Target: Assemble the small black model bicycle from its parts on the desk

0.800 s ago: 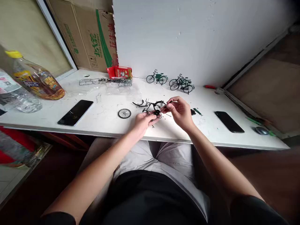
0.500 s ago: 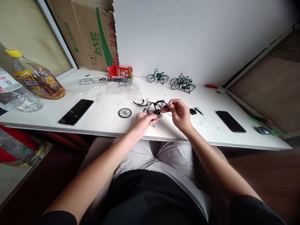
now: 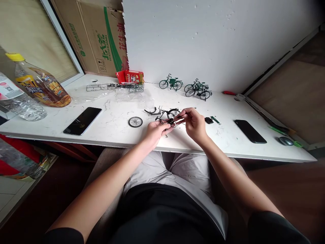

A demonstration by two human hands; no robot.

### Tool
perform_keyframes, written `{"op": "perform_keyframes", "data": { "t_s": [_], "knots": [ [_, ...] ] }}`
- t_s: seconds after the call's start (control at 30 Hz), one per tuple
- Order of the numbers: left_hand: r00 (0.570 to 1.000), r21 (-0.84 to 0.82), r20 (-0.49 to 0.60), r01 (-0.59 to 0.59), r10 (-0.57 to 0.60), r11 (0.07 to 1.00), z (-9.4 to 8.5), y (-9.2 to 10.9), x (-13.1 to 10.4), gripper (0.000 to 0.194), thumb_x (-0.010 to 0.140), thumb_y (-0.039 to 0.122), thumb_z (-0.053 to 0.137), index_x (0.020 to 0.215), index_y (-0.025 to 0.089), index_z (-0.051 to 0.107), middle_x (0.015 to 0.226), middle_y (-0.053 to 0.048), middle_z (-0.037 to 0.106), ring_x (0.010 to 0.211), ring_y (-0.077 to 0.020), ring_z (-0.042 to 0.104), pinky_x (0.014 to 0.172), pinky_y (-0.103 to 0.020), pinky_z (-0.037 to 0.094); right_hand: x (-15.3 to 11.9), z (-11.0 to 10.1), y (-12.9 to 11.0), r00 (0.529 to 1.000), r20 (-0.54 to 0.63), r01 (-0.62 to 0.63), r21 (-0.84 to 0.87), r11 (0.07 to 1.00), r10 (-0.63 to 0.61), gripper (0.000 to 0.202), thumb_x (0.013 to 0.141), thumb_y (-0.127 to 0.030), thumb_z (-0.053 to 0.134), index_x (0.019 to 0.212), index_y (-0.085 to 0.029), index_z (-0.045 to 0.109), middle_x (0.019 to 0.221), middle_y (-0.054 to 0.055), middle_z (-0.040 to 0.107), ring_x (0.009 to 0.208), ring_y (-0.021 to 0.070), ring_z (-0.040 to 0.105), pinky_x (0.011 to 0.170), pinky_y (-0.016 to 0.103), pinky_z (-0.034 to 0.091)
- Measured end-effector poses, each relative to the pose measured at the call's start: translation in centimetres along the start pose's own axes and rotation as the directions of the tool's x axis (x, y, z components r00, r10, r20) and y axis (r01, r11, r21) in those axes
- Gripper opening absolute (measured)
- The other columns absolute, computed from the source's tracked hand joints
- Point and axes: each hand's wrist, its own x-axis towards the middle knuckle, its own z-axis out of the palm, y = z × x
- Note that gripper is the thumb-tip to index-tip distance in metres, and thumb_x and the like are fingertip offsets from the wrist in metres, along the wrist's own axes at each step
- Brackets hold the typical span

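Near the table's front edge, my left hand (image 3: 155,134) pinches small black bicycle parts (image 3: 171,121) between thumb and fingers. My right hand (image 3: 194,124) is closed round a thin dark tool or part (image 3: 180,116) whose tip points at those parts; its exact kind is too small to tell. Just behind the fingers is a black model frame with a wheel (image 3: 173,113). To the left lies a loose black spoked wheel (image 3: 135,122), and a curved black piece (image 3: 150,111) rests behind it.
Model bicycles (image 3: 170,83) stand at the back. Phones lie left (image 3: 82,121) and right (image 3: 250,131). Bottles (image 3: 42,84), plastic sprues (image 3: 115,87) and a red packet (image 3: 130,77) are to the left; small green and black parts (image 3: 215,120) sit right of my right hand.
Both hands keep nearly the same place and grip. The thin dark item in my right hand has shifted very slightly.
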Motion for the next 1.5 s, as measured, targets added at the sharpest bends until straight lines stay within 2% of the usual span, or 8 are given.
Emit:
{"op": "perform_keyframes", "data": {
  "t_s": [0.3,0.57,0.73,0.9,1.1,1.27,1.5],
  "knots": [
    [1.0,-0.006,-0.021,0.011,-0.011,1.0,0.3,0.2,-0.2,0.009,0.077,0.003,0.077,0.085,0.008,0.077,0.101,-0.012,0.082,0.093,-0.0195,0.078,0.111,-0.047,0.058,0.0,0.0,-0.1,1.0,0.003,0.029,-0.008,1.0,-0.029,0.019,0.111,-0.04,0.054,0.105,-0.024,0.064,0.096,0.006,0.078,0.076,0.0177,0.081,0.071,0.034,0.074],
    [0.999,-0.001,-0.039,0.017,-0.017,1.0,0.4,0.1,-0.1,0.011,0.075,0.002,0.077,0.085,0.008,0.077,0.095,-0.011,0.082,0.09,-0.0187,0.078,0.109,-0.046,0.059,0.0,-0.2,-0.3,0.998,0.015,0.055,-0.125,0.991,-0.053,0.018,0.112,-0.035,0.051,0.105,-0.024,0.064,0.093,0.005,0.078,0.075,0.0175,0.082,0.066,0.03,0.071],
    [0.998,0.016,-0.064,0.01,-0.009,1.0,0.5,-0.1,0.0,0.011,0.075,0.002,0.077,0.085,0.007,0.077,0.093,-0.01,0.081,0.087,-0.0181,0.077,0.107,-0.046,0.059,0.0,-0.6,-0.6,0.991,0.085,0.123,-0.26,0.958,-0.105,0.017,0.111,-0.024,0.046,0.108,-0.023,0.063,0.092,0.004,0.078,0.078,0.0165,0.082,0.065,0.026,0.068],
    [0.999,0.048,-0.049,0.001,0.001,0.999,0.4,-0.2,0.1,0.015,0.074,0.005,0.081,0.088,0.008,0.078,0.097,-0.013,0.081,0.09,-0.0199,0.077,0.107,-0.047,0.058,0.2,-1.2,-1.3,0.973,0.182,0.199,-0.345,0.917,-0.142,0.021,0.107,-0.014,0.045,0.108,-0.023,0.064,0.093,0.004,0.078,0.079,0.0161,0.08,0.07,0.029,0.067],
    [0.999,0.074,-0.037,-0.011,0.014,0.997,0.4,-0.3,0.0,0.016,0.073,0.01,0.085,0.087,0.009,0.078,0.096,-0.012,0.081,0.092,-0.0212,0.077,0.107,-0.047,0.056,1.0,-2.1,-2.8,0.943,0.294,0.286,-0.475,0.832,-0.157,0.021,0.105,-0.014,0.049,0.111,-0.021,0.067,0.088,0.004,0.078,0.074,0.0156,0.075,0.067,0.029,0.061],
    [0.999,0.077,-0.032,-0.011,0.014,0.997,0.6,-0.1,-0.3,0.018,0.072,0.011,0.085,0.088,0.009,0.079,0.095,-0.012,0.081,0.095,-0.0221,0.077,0.108,-0.046,0.057,1.5,-2.4,-4.3,0.925,0.35,0.326,-0.522,0.788,-0.151,0.017,0.109,-0.025,0.054,0.107,-0.019,0.07,0.087,0.006,0.079,0.068,0.016,0.07,0.063,0.03,0.055],
    [0.999,0.092,-0.047,-0.015,0.019,0.996,0.7,-0.2,-0.3,0.016,0.073,0.01,0.084,0.088,0.009,0.079,0.097,-0.012,0.081,0.094,-0.0231,0.078,0.108,-0.048,0.057,1.6,-2.3,-4.1,0.944,0.298,0.283,-0.501,0.818,-0.144,0.023,0.11,-0.037,0.059,0.103,-0.02,0.072,0.08,0.005,0.078,0.063,0.0151,0.068,0.06,0.03,0.054]
  ]
}}
